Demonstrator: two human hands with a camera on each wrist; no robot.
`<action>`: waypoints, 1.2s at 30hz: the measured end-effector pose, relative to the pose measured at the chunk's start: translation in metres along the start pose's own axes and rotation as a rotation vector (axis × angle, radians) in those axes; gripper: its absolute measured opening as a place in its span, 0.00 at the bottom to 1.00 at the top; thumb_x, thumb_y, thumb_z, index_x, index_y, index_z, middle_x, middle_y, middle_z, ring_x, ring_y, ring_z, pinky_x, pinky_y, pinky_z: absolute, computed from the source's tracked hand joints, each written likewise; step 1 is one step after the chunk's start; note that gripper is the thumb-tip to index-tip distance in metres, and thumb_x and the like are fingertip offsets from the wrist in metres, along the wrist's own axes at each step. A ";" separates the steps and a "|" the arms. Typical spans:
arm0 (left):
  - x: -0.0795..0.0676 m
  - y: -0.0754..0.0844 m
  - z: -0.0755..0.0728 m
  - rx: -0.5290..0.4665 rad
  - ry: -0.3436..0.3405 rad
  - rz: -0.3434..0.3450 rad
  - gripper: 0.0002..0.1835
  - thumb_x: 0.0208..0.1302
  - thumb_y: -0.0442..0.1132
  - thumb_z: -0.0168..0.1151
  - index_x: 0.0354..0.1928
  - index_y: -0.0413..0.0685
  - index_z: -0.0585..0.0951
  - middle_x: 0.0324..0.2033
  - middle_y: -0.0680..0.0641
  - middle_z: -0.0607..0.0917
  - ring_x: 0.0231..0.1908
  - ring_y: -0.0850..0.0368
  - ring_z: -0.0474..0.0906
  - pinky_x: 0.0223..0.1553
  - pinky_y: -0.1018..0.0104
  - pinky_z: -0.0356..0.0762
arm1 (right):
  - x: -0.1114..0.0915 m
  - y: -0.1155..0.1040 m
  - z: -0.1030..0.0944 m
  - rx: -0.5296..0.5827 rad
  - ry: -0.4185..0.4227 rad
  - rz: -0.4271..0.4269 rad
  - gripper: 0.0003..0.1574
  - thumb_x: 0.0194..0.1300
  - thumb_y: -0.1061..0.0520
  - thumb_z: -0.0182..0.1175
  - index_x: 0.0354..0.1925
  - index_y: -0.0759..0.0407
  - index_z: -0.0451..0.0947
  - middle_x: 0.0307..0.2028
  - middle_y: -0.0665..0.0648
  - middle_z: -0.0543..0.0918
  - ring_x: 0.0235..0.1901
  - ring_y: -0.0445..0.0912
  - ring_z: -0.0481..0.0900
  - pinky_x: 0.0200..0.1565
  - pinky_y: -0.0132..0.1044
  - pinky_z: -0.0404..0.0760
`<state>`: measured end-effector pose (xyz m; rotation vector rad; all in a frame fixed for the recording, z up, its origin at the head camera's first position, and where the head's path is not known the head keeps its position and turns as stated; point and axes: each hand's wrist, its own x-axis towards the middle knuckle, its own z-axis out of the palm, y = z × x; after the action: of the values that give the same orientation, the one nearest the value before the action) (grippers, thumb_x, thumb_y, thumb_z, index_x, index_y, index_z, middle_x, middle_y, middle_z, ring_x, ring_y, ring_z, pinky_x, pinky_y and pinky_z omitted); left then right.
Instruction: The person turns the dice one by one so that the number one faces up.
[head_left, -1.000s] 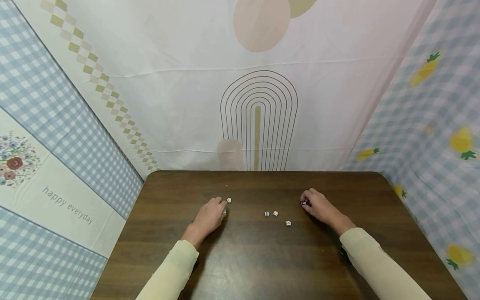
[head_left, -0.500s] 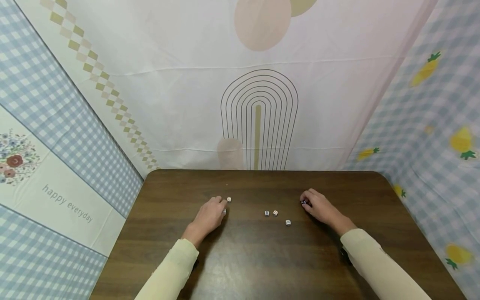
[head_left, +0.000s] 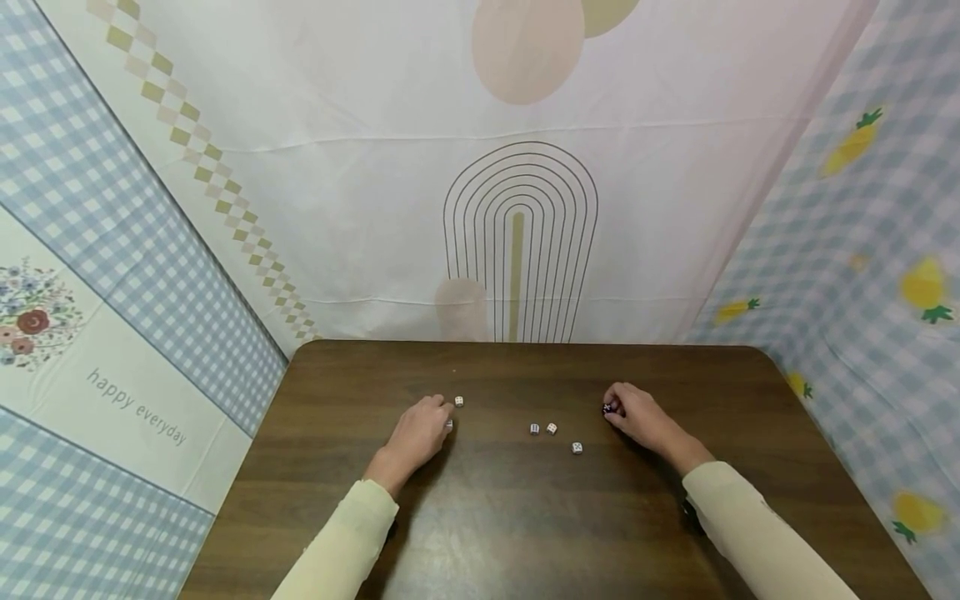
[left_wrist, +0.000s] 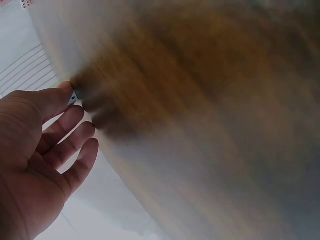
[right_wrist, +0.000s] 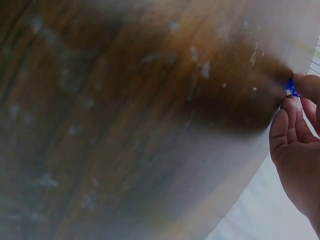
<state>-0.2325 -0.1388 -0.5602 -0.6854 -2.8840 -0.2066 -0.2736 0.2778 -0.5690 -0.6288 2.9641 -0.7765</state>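
My left hand rests low over the brown table, pinching a small white die with a blue dot between thumb and fingers. In the head view only a sliver of that die shows past the fingertips. Just beyond them lies another white die. On the right side, my right hand pinches a dark blue die with white dots by thumb and forefinger, close to the tabletop. The right wrist view shows this blue die partly covered by the fingers.
Between the hands, two white dice sit side by side, the left die close to the right die. A further white die lies nearer to me. The brown table ends at a patterned cloth wall behind.
The blue die has turned between my right fingers and shows different dots, and those fingers have shifted slightly. My left hand and the loose dice stay where they were.
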 end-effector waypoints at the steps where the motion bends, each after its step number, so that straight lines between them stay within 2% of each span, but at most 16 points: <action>1: 0.000 0.000 0.000 -0.002 -0.001 -0.002 0.09 0.61 0.37 0.75 0.40 0.44 0.85 0.34 0.49 0.80 0.37 0.50 0.80 0.40 0.56 0.81 | 0.000 0.000 -0.001 0.006 -0.001 0.001 0.12 0.64 0.65 0.70 0.43 0.61 0.77 0.37 0.55 0.78 0.37 0.45 0.77 0.39 0.40 0.79; 6: 0.002 -0.001 -0.002 -0.030 -0.010 -0.013 0.07 0.59 0.36 0.76 0.37 0.46 0.86 0.31 0.51 0.79 0.37 0.51 0.80 0.39 0.56 0.81 | 0.003 0.001 -0.003 0.011 -0.010 0.009 0.14 0.64 0.64 0.71 0.46 0.63 0.78 0.38 0.56 0.79 0.38 0.46 0.77 0.40 0.42 0.79; 12: 0.004 -0.004 -0.003 -0.093 -0.024 -0.026 0.04 0.60 0.36 0.75 0.33 0.49 0.87 0.29 0.52 0.77 0.35 0.52 0.79 0.40 0.56 0.79 | 0.007 0.000 -0.004 -0.002 -0.056 0.038 0.11 0.68 0.60 0.68 0.46 0.62 0.80 0.39 0.57 0.80 0.38 0.46 0.78 0.42 0.44 0.80; 17: 0.004 -0.008 -0.001 -0.157 -0.023 -0.037 0.05 0.60 0.36 0.75 0.31 0.51 0.86 0.30 0.53 0.78 0.35 0.53 0.78 0.40 0.56 0.79 | 0.009 -0.001 -0.003 -0.025 -0.079 0.029 0.07 0.68 0.61 0.67 0.43 0.62 0.81 0.38 0.57 0.80 0.37 0.47 0.78 0.41 0.45 0.81; 23: 0.003 -0.013 0.000 -0.251 -0.035 -0.085 0.05 0.59 0.36 0.76 0.31 0.51 0.86 0.31 0.55 0.79 0.37 0.55 0.78 0.43 0.55 0.79 | 0.010 -0.001 -0.002 -0.024 -0.081 0.032 0.05 0.67 0.63 0.67 0.42 0.61 0.81 0.38 0.56 0.80 0.38 0.46 0.79 0.42 0.44 0.81; 29: 0.004 -0.015 -0.001 -0.314 -0.042 -0.115 0.08 0.56 0.35 0.76 0.29 0.51 0.84 0.31 0.54 0.79 0.36 0.56 0.75 0.42 0.56 0.76 | 0.010 -0.002 -0.002 -0.012 -0.084 0.041 0.05 0.68 0.63 0.67 0.42 0.60 0.81 0.38 0.56 0.80 0.38 0.46 0.79 0.42 0.44 0.81; 36: 0.008 -0.018 -0.001 -0.385 -0.090 -0.166 0.08 0.56 0.35 0.77 0.29 0.52 0.84 0.31 0.54 0.77 0.36 0.58 0.73 0.43 0.58 0.75 | 0.010 -0.002 -0.004 -0.005 -0.089 0.034 0.05 0.68 0.63 0.66 0.42 0.61 0.81 0.38 0.56 0.80 0.38 0.46 0.79 0.41 0.43 0.81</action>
<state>-0.2474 -0.1516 -0.5590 -0.5190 -3.0177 -0.7876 -0.2828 0.2735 -0.5639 -0.5957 2.8892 -0.7186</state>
